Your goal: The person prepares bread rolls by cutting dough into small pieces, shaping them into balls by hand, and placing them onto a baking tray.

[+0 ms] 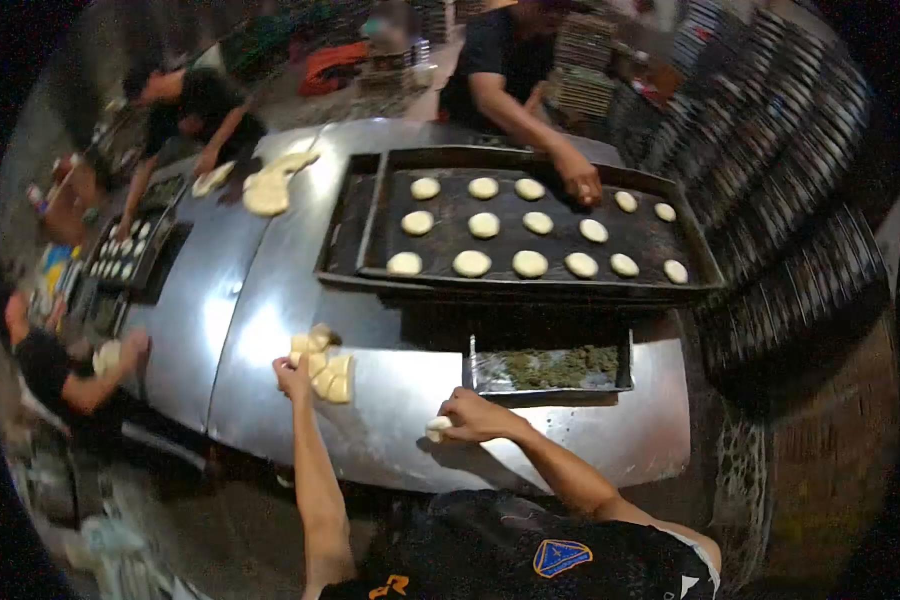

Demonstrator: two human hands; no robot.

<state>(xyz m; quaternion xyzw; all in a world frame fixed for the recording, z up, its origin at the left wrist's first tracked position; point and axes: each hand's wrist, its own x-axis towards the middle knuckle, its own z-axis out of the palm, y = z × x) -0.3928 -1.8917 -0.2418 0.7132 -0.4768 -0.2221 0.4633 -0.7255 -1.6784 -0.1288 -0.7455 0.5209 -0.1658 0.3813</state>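
At the left end of a cluster of pale dough pieces (332, 376) on the metal table, my left hand (292, 378) has its fingers closed on a piece of dough. My right hand (475, 415) is closed round a small dough ball (438, 429) above the table's near part. Just beyond that hand stands a rectangular tray (473, 365) holding a crumbly greenish filling (560, 367).
A large dark tray (510, 240) bears rows of dough rounds, with a co-worker's hand (577, 178) over it. A dough slab (268, 190) lies at the back. Two people work at the left. Stacked trays (790, 270) stand at the right.
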